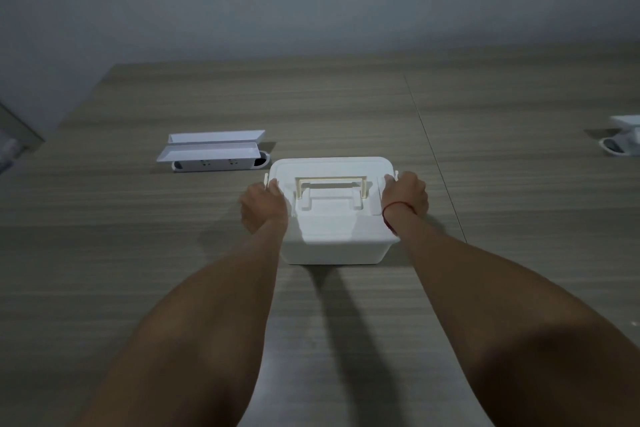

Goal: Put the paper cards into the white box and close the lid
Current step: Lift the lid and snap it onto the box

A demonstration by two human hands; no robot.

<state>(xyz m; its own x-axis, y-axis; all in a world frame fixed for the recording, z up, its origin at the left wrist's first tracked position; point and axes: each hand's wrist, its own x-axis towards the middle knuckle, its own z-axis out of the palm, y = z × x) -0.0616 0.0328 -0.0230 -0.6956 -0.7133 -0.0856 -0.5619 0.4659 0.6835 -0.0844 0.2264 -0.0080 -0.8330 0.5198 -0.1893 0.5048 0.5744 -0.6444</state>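
The left hand [264, 206] and right hand [405, 196] are curling their fingers onto the side latches of the lidded white box [332, 218] sitting mid-table, likely needing even pressure on both

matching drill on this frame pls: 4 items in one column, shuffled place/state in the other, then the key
Items:
1. left hand
2. right hand
3. carry handle
4. power strip unit

Places/states:
A. lying flat on the lid of the white box
B. on the table, beyond the box and left of it
C. at the clip on the box's right side, red string on the wrist
D. at the clip on the box's left side

Pairs: 1-D, 2-C, 3-A, 4-B
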